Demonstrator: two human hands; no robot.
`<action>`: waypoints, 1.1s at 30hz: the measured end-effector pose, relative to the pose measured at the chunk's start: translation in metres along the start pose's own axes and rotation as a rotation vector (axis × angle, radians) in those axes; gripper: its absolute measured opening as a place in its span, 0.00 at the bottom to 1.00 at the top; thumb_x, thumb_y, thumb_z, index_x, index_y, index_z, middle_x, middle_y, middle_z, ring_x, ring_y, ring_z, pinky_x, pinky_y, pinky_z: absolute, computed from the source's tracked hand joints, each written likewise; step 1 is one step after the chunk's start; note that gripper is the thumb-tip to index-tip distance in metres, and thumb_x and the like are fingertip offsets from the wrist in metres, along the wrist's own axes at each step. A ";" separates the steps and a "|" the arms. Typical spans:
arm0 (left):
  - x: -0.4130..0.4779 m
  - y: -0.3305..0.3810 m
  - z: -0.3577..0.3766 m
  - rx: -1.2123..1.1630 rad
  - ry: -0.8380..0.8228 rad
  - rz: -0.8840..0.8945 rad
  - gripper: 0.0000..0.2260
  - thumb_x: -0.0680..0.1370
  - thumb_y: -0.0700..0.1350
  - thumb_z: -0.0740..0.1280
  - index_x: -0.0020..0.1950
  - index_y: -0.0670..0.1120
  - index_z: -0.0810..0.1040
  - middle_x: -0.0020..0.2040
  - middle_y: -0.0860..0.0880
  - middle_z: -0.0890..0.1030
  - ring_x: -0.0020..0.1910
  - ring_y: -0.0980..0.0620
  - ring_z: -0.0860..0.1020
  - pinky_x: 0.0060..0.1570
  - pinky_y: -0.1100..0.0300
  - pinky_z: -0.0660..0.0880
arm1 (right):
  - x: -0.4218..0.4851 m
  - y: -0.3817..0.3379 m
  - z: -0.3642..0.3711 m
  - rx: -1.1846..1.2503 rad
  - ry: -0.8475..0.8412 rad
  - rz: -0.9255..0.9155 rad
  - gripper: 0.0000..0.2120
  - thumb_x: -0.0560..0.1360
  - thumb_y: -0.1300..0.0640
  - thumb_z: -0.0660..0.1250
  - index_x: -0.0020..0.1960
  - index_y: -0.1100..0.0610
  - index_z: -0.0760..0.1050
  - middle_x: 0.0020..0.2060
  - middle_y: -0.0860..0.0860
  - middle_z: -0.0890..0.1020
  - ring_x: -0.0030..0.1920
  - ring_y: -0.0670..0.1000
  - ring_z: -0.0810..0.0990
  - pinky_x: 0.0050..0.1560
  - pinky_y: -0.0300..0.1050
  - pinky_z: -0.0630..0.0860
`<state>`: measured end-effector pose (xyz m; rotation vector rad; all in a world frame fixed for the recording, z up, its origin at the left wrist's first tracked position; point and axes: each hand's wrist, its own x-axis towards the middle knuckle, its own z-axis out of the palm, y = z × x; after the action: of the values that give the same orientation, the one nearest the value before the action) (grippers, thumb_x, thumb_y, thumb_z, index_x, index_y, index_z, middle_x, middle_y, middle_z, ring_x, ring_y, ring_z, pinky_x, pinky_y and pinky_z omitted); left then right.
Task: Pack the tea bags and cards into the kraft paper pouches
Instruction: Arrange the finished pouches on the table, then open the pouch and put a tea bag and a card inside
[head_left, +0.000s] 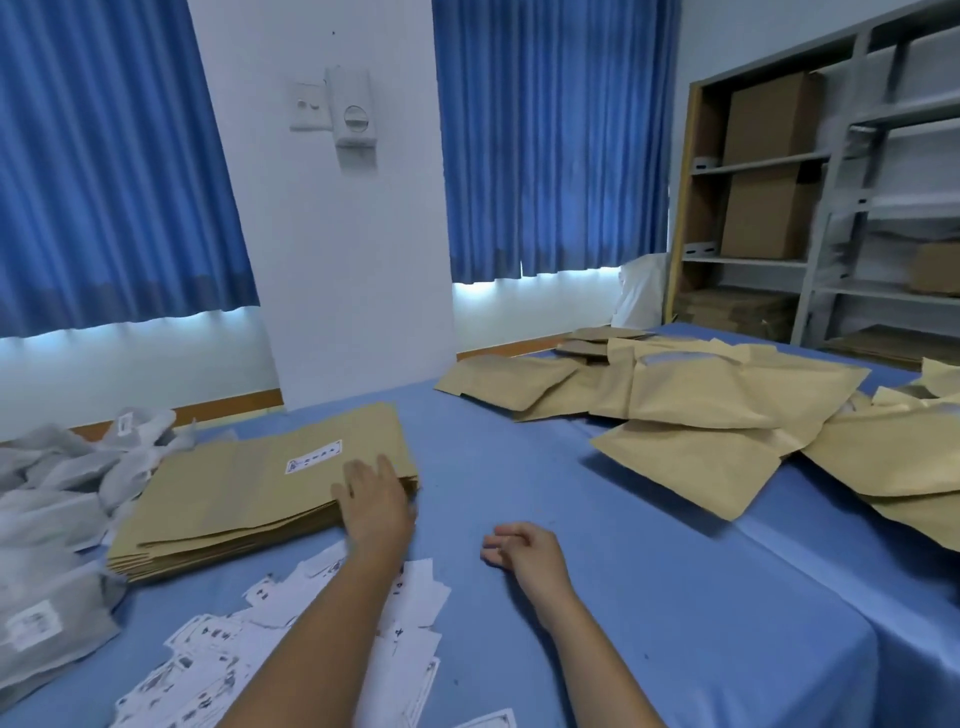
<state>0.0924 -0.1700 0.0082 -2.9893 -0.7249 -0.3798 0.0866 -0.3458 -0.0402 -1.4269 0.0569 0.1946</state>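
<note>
Nearest the camera, the loose white cards (423, 592) are seen scattered over the blue table cloth (649, 597), and they are crossed by the left forearm. The left hand (376, 501) is laid with its fingers spread and fairly straight on the near right corner of the stack of flat kraft pouches (249, 499). Whether the thumb is hooked under the top pouch cannot be told. The right hand (524, 551) is held just beside it over bare cloth, its fingers loosely curled and nothing gripped. The step in hand is judged to be the taking of a fresh pouch from the stack. For the next move, one single pouch would have to be peeled off at that corner, its mouth opened, and the right hand brought in to steady it. The cards are within easy reach below the left wrist. The tea bags (47, 519), in pale grey wrappers, are heaped at the left edge, touching the far side of the stack and well apart from the right hand. Bulging pouches (701, 410), taken to be already filled, are piled on the right half of the table. Beyond them, blue curtains (556, 140) and a shelf of cardboard boxes (763, 213) are visible.
</note>
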 end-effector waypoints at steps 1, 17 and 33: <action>0.000 -0.012 0.006 0.048 -0.012 0.001 0.32 0.78 0.52 0.63 0.76 0.43 0.52 0.71 0.42 0.63 0.72 0.45 0.61 0.66 0.52 0.62 | 0.000 0.002 0.006 -0.011 0.021 -0.010 0.12 0.74 0.75 0.54 0.52 0.76 0.74 0.41 0.67 0.82 0.35 0.54 0.78 0.39 0.38 0.76; -0.074 -0.123 -0.021 -0.474 0.574 0.340 0.19 0.57 0.28 0.74 0.44 0.41 0.84 0.36 0.45 0.84 0.31 0.48 0.80 0.31 0.63 0.73 | -0.038 -0.012 0.120 0.173 -0.197 -0.019 0.16 0.82 0.55 0.59 0.49 0.67 0.77 0.41 0.65 0.82 0.35 0.56 0.81 0.40 0.47 0.81; -0.085 -0.235 -0.006 -0.714 0.226 0.404 0.19 0.75 0.50 0.71 0.63 0.45 0.79 0.62 0.51 0.79 0.61 0.55 0.76 0.61 0.68 0.68 | -0.073 0.018 0.240 0.561 -0.768 0.281 0.14 0.79 0.59 0.55 0.54 0.68 0.74 0.45 0.61 0.78 0.43 0.56 0.75 0.38 0.45 0.72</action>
<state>-0.0895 0.0001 -0.0105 -3.5026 0.0785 -1.1217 -0.0070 -0.1139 -0.0114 -0.7114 -0.3006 0.8760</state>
